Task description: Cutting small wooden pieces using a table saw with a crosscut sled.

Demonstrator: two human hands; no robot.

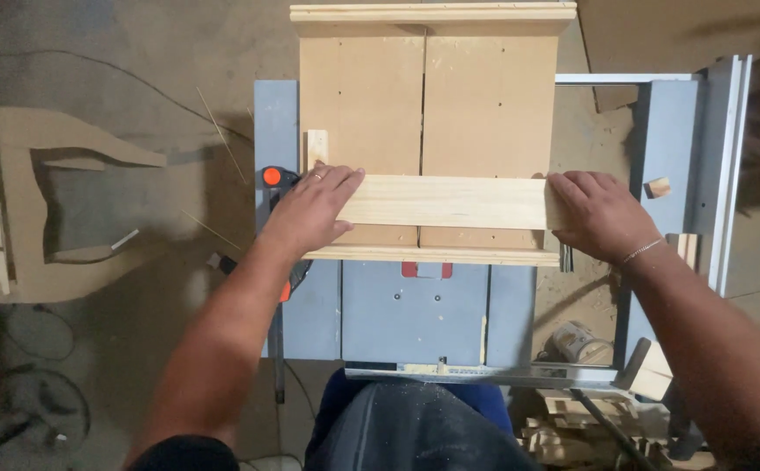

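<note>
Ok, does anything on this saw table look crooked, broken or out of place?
Nothing stands out. The pale board lies square across the sled, with the left hand and right hand flat on its ends. A small wood offcut sits loose on the table's right wing.

A sled (pixel 432 113) sits on the tabletop (pixel 415 310) in the upper middle of the frame. A board (pixel 449 202) lies crosswise on the sled, just behind its near fence (pixel 432 255). The left hand (pixel 314 209) rests on the board's left end, the right hand (pixel 598 214) on its right end. A clamp (pixel 277 179) sits left of the left hand. A cut-out panel (pixel 40 205) lies on the floor at far left.
</note>
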